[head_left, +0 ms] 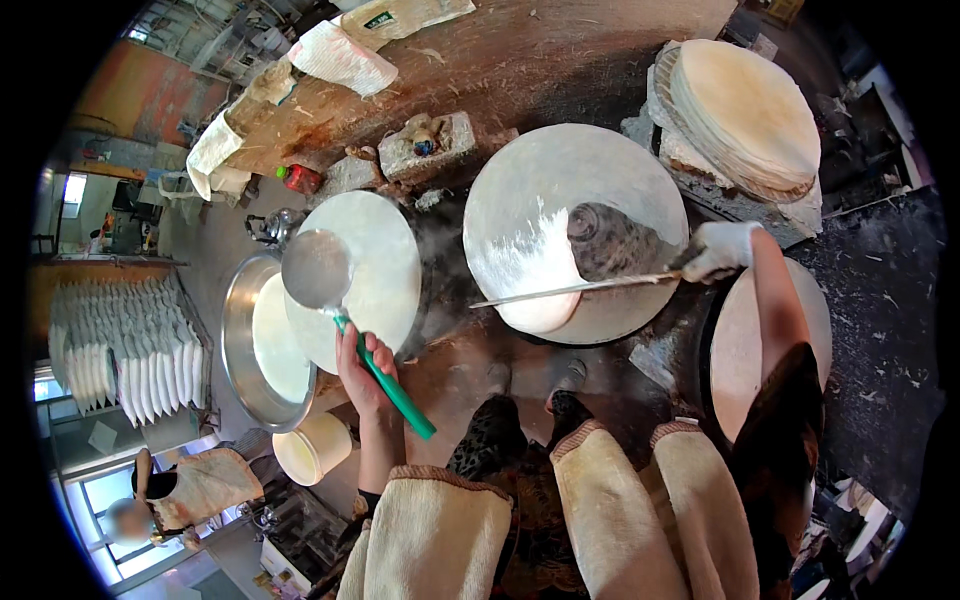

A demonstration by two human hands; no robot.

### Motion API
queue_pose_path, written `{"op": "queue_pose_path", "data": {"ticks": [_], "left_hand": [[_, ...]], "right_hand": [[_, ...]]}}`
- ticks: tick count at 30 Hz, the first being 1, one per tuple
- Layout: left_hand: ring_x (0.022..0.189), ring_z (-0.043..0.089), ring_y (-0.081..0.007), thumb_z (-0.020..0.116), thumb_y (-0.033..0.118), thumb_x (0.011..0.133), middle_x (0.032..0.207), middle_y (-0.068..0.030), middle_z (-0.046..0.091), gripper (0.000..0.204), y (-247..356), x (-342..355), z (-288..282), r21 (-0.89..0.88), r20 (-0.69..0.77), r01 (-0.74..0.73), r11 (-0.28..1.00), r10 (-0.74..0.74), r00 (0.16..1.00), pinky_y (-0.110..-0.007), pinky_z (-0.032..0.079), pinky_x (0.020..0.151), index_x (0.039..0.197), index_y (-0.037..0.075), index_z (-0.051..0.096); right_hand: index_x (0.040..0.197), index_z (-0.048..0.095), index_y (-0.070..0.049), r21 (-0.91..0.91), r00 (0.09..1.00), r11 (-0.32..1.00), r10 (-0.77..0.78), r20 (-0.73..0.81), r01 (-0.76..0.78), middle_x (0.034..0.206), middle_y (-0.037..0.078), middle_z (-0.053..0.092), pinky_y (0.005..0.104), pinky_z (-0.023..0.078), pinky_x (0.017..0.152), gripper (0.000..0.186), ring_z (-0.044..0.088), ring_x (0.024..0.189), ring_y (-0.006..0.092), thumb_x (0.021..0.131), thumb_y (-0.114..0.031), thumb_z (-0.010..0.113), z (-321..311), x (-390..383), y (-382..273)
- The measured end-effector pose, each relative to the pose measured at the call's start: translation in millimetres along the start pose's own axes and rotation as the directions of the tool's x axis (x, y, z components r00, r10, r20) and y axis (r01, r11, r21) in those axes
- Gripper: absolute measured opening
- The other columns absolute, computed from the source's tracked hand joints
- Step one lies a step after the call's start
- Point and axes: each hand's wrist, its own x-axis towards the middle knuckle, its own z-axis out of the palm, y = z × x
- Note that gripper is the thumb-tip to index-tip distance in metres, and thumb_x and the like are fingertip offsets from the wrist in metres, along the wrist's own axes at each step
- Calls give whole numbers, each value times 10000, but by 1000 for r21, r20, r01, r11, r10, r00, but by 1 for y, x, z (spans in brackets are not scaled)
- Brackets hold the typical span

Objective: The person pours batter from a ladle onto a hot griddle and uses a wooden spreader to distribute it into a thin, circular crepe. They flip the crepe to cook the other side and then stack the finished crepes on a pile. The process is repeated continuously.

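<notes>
My left hand [365, 372] is wrapped round the green handle of a metal ladle [317, 268]. The ladle's bowl is over the edge of a pale round griddle [385, 240], near a wide steel basin of white batter [270, 335]. My right hand [718, 252], in a white glove, grips one end of a long thin spreading blade [570, 290]. That blade lies across the middle round griddle [510, 175], where wet white batter [540, 265] covers the front left part. A dark rounded patch [610, 240] shows behind the blade; I cannot tell what it is.
A stack of thin round sheets [745, 110] stands at the back right. Another round griddle [735, 350] is under my right forearm. A cream bucket [312, 450] sits by the basin, and a red bottle [299, 179] lies behind. One person [190, 490] is at the far left.
</notes>
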Motion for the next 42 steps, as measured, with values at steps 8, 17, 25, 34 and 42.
{"op": "queue_pose_path", "data": {"ticks": [8,17,25,34,42], "left_hand": [[470,393,-85,413,275,982,637,-3,412,225,23,18,-11,-133,146,213,968,-193,970,-208,341,382,1114,103,474],[408,325,-47,417,275,982,570,40,342,243,39,14,-10,-64,325,382,922,-342,882,-187,281,334,1158,111,455],[364,296,-29,404,201,984,539,51,331,279,76,13,-38,-36,365,355,934,-319,875,-173,270,291,1246,112,445],[354,303,-30,405,207,982,529,55,333,314,65,6,-33,21,435,417,909,-384,814,-175,264,294,1284,123,427],[340,294,-28,395,197,985,526,53,331,332,58,2,-7,60,483,437,897,-409,774,-166,265,274,1306,111,403]], "right_hand": [[1096,601,-36,384,830,856,470,-299,-346,846,84,651,304,489,610,440,595,697,141,734,-261,713,182,-88,57],[1086,532,-62,647,739,729,307,-600,223,825,194,635,429,496,683,308,624,776,356,872,-283,524,292,91,-202],[1129,470,-100,471,422,802,595,-684,-369,848,207,650,478,500,747,276,638,824,371,927,-285,432,309,55,-139],[1088,568,-52,299,461,954,249,-851,36,930,257,619,476,468,806,380,593,898,414,879,-360,487,286,95,-181],[1075,544,-80,385,310,879,463,-830,-281,839,206,644,470,486,745,305,615,808,388,917,-311,424,265,20,-79]]}}
